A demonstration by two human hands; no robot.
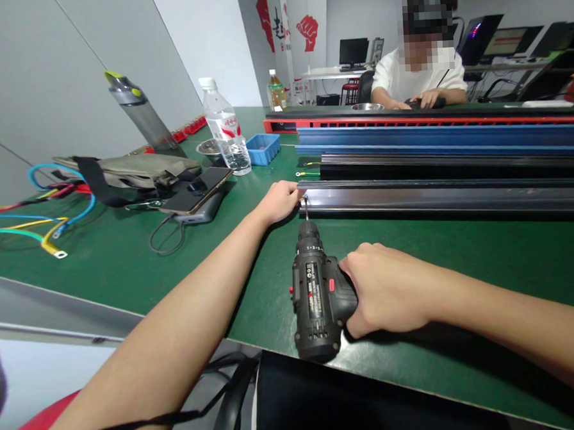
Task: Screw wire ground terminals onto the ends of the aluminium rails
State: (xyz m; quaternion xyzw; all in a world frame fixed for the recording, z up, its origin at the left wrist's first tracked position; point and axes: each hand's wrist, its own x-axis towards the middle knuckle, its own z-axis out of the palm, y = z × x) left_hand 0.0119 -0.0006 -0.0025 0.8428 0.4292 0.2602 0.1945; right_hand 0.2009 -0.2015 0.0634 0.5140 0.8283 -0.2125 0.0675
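Note:
My right hand point(384, 288) is wrapped round the grip of a black power drill point(315, 297), which lies on its side low over the green table point(251, 268). The drill's bit points away from me and meets the left end of a long dark metal rail point(411, 197), where a light shines on the metal. At that same end, my left hand point(281, 201) has its fingers closed by the rail's edge; what they pinch is hidden or too small to name. Behind this rail lies another black rail point(433, 164), with a green wire and ring terminal point(308, 174) at its left end.
Farther back are a blue rail point(408, 138) and a red strip point(349, 122). To the left stand a water bottle point(229, 131), a blue tray point(264, 150), a phone point(199, 189), a bag point(130, 168) and cables point(47, 237). Across the table sits a person point(417, 73).

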